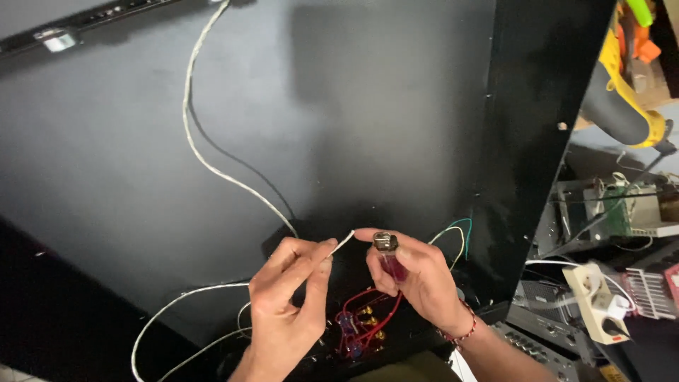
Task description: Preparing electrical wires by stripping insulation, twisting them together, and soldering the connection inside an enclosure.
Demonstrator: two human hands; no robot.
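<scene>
Left hand point(286, 297) pinching end of thin white cable point(205, 159) between thumb and forefinger, tip pointed right. Right hand point(417, 279) closed around purple lighter point(389, 258), metal head up, just beside cable tip, not touching. No flame visible.

Cable loops up across black panel point(353, 106) and back down under left hand. Below hands: red wires point(368, 315) on gold terminals, just beneath.

Risks, as judgement:
- Fingertips close to cable tip, burn likely if lit here.
- Too much heat could melt insulation past the tip.
- Red wires directly under, drips or flame could scorch them.

No readable labels. White power strip point(598, 301) at right, yellow-black tool point(622, 99) above it.
</scene>
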